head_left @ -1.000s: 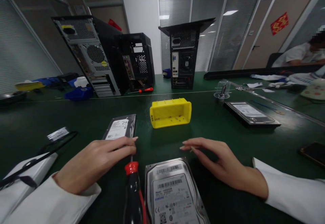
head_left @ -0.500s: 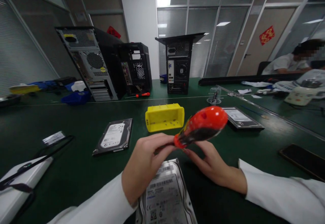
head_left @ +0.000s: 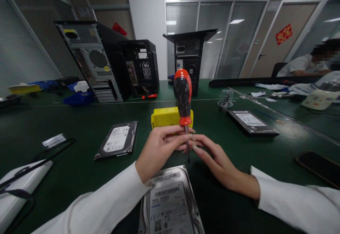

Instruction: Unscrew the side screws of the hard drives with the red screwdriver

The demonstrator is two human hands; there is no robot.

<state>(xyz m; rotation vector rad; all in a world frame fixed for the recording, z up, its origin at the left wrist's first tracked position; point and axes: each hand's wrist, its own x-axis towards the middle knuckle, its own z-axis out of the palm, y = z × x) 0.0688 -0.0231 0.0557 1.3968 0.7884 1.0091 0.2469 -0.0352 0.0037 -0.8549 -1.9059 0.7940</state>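
Observation:
My left hand [head_left: 162, 147] is closed round the thin shaft of a screwdriver [head_left: 183, 96] with a red and black handle. The screwdriver stands upright, handle up, its tip pointing down past my fingers. Close by on the right, my right hand [head_left: 219, 161] has its thumb and fingertips drawn together against my left fingertips; whatever they pinch, if anything, is too small to make out. Below both hands lies a silver hard drive [head_left: 170, 198], label up, partly under my left sleeve. Behind the screwdriver stands a yellow bin [head_left: 163, 118], partly hidden by the handle and my left hand.
A second hard drive [head_left: 117, 139] lies to the left, a third [head_left: 251, 121] to the right. Computer cases [head_left: 106, 60] stand at the back, with another screwdriver [head_left: 149, 96] before them. A clear cup [head_left: 225, 97] and a phone [head_left: 317, 165] are on the right. Another person sits far right.
The screwdriver has swung from slanting toward the upper right to upright, and its shaft now shows. My left hand has turned with it. My right hand stays close beside it.

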